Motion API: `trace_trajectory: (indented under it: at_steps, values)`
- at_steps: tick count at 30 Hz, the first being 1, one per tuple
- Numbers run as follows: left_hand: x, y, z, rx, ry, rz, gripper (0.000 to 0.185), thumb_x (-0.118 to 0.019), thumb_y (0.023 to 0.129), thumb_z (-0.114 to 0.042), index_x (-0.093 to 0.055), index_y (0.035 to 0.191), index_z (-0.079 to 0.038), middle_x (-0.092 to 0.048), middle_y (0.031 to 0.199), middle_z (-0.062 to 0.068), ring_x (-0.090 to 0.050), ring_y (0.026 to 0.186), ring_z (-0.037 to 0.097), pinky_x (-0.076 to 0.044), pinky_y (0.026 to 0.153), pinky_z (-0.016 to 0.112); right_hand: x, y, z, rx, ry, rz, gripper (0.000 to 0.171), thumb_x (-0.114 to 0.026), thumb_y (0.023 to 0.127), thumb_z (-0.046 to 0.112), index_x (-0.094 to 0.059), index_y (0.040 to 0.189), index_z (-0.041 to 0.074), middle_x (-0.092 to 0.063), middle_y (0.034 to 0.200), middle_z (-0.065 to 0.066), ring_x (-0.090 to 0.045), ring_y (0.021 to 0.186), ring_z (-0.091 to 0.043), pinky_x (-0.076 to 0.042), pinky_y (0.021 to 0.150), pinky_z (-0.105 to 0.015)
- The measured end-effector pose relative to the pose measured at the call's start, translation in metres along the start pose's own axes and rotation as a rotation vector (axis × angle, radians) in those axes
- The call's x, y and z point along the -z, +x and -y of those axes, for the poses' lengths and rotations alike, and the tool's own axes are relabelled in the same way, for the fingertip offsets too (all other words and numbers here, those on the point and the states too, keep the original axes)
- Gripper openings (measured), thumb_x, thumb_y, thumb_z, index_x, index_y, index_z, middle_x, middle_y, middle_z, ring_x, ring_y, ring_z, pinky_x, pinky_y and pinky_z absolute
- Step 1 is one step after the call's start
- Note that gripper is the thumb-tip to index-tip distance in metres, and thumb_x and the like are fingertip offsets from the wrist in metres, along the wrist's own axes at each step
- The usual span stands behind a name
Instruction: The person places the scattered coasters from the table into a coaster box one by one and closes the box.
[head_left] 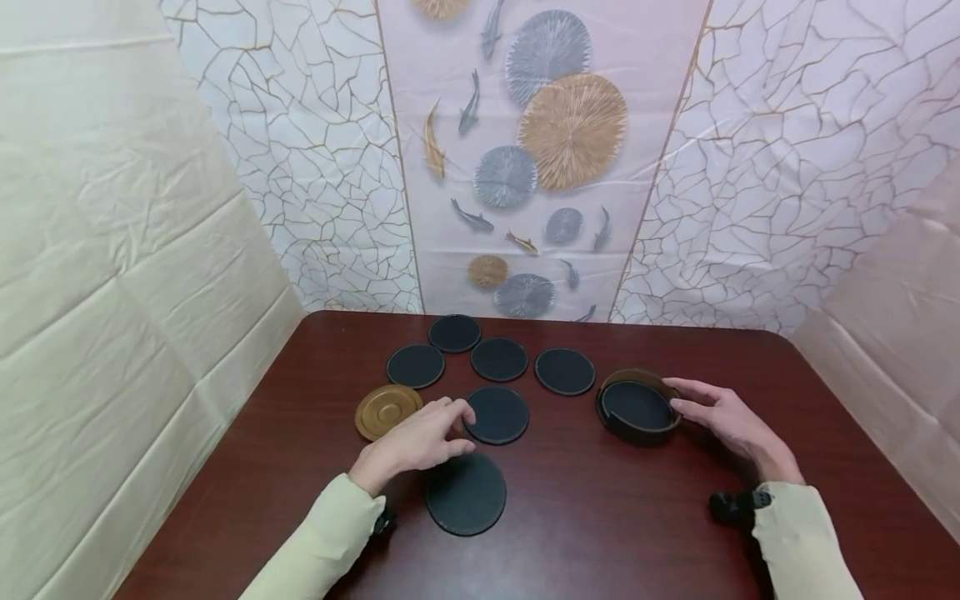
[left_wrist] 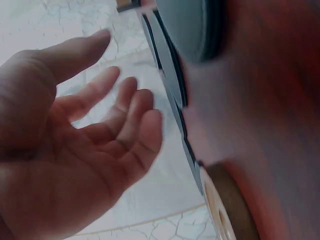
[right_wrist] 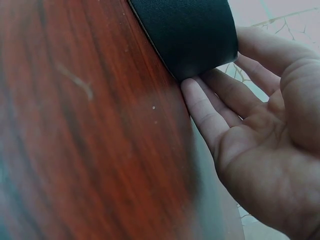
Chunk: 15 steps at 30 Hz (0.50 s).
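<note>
My left hand [head_left: 426, 440] hovers over the table beside the black round coasters, fingers loosely bent and nothing held. Just beneath and in front of it lies one coaster [head_left: 467, 500]; another coaster [head_left: 498, 414] is beyond its fingertips. In the left wrist view the palm and loose fingers [left_wrist: 135, 120] show apart from the coasters. My right hand [head_left: 723, 417] rests its fingers against the right side of a round, dark leather-like coaster holder [head_left: 637, 431], which has a black disc [head_left: 637, 405] inside. Fairly straight fingers touch the holder's wall [right_wrist: 190, 35] in the right wrist view.
Several more black coasters [head_left: 565, 371] lie flat towards the back of the dark red wooden table [head_left: 585, 517]. A round brown ringed disc [head_left: 388, 412] lies left of them. Fabric-covered walls [head_left: 135, 208] enclose the table's sides and back.
</note>
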<state>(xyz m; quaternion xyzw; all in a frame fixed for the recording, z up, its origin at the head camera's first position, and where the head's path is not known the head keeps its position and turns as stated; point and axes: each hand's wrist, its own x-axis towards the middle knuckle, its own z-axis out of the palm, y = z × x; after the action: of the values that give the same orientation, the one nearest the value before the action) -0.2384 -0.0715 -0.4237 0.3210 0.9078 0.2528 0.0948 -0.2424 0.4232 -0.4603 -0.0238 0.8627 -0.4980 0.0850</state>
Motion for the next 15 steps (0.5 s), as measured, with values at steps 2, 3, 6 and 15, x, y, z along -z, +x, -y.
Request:
trace_trajectory:
  at_steps: [2,3,6,15]
  values:
    - [0.0035,-0.0009,0.0030,0.018,0.032,0.027,0.036,-0.069,0.093,-0.032,-0.056,0.120,-0.014,-0.058,0.106,0.002,-0.053,0.095,0.013,-0.048,0.081,0.032,0.0003,-0.0002,0.0010,0.004,0.011,0.001,0.064,-0.063,0.095,0.039,-0.041,0.149,0.012,-0.040,0.151,-0.021,-0.054,0.105,0.009,-0.052,0.084,-0.020]
    - [0.0048,-0.0014,0.0040,0.026,0.044,0.040,0.037,-0.069,0.092,-0.033,-0.056,0.121,-0.014,-0.058,0.106,0.002,-0.052,0.095,0.013,-0.047,0.081,0.032,0.0003,-0.0003,0.0013,0.005,0.017,0.001,0.064,-0.063,0.095,0.038,-0.041,0.149,0.012,-0.040,0.151,-0.021,-0.054,0.105,0.010,-0.052,0.084,-0.020]
    - [0.0063,-0.0022,0.0051,0.051,0.062,0.075,0.038,-0.070,0.091,-0.035,-0.056,0.121,-0.015,-0.057,0.107,0.003,-0.052,0.094,0.014,-0.047,0.081,0.033,0.0000,-0.0003,0.0020,0.011,0.031,0.006,0.065,-0.064,0.095,0.038,-0.041,0.149,0.011,-0.039,0.152,-0.022,-0.054,0.105,0.011,-0.053,0.084,-0.020]
    - [0.0021,-0.0056,0.0028,0.097,0.088,0.177,0.038,-0.073,0.088,-0.035,-0.058,0.118,-0.017,-0.057,0.108,0.003,-0.050,0.094,0.013,-0.047,0.083,0.032,0.0008,0.0002,0.0004,-0.024,-0.003,0.000,0.064,-0.063,0.095,0.040,-0.041,0.149,0.013,-0.038,0.153,-0.020,-0.051,0.106,0.011,-0.052,0.085,-0.018]
